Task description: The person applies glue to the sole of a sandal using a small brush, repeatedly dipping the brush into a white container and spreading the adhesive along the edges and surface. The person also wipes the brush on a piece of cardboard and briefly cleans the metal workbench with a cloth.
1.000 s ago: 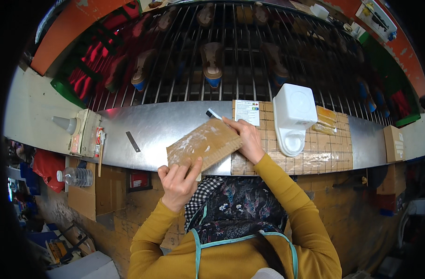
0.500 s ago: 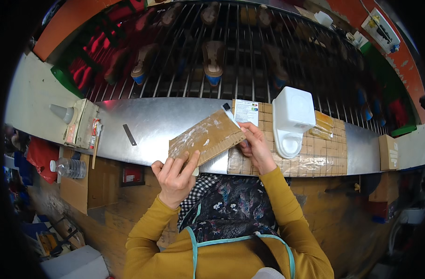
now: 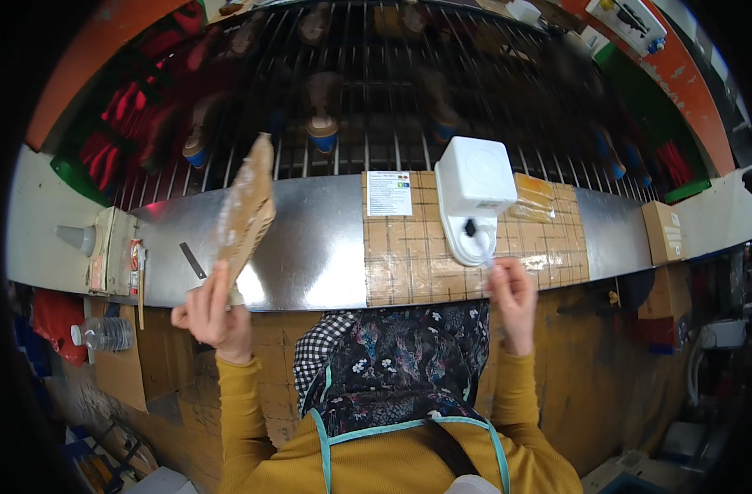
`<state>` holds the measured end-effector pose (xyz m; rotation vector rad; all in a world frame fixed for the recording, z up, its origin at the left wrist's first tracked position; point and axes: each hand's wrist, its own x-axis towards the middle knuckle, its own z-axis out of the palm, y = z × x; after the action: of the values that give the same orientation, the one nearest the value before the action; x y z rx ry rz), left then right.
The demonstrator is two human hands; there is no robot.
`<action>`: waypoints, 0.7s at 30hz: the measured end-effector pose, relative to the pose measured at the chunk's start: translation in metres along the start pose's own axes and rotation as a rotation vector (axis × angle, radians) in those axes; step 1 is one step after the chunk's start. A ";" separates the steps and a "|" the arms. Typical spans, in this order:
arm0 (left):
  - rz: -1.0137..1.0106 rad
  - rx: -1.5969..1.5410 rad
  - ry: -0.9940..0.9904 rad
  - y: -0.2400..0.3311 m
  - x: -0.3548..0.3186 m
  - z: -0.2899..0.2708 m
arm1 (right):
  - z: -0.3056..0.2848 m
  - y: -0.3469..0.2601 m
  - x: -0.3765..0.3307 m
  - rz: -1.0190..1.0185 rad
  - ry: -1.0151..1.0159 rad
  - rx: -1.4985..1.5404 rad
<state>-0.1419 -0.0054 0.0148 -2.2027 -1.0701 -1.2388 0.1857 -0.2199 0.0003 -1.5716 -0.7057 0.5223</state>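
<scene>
In my left hand (image 3: 217, 317) is a piece of brown cardboard (image 3: 252, 210), tilted up on edge above the metal table, with white smears on one face. My right hand (image 3: 514, 292) pinches the pale handle of a small brush with a black head (image 3: 471, 227). That head is over the round cup at the front of a white plastic dispenser (image 3: 473, 177); whether it touches the inside, I cannot tell. The dispenser stands upright on a cardboard sheet (image 3: 409, 263) covered in clear, grid-patterned tape.
Beyond the metal table (image 3: 318, 222), a rack of metal bars (image 3: 392, 123) carries several shoes with blue heels. A flat dark strip (image 3: 192, 260) lies at left, near a wooden-handled brush (image 3: 140, 284). An amber block (image 3: 534, 198) sits right of the dispenser; a cardboard box (image 3: 665, 232) stands farther right.
My hands have moved apart. The left has carried the cardboard leftward and turned it on edge; the right has left the cardboard and brought the brush to the dispenser's cup.
</scene>
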 end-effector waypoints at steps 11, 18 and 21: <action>0.131 0.242 -0.204 -0.080 -0.050 -0.008 | -0.031 0.011 0.022 -0.535 0.082 -1.305; 0.024 0.306 -0.407 -0.138 -0.079 -0.011 | -0.033 0.021 0.045 -0.581 0.103 -1.401; -0.083 0.373 -0.452 -0.161 -0.087 -0.015 | -0.024 0.008 0.041 -0.634 0.199 -1.400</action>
<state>-0.3023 0.0494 -0.0554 -2.1989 -1.4387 -0.5114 0.2327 -0.2080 -0.0014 -2.3997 -1.4831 -0.7992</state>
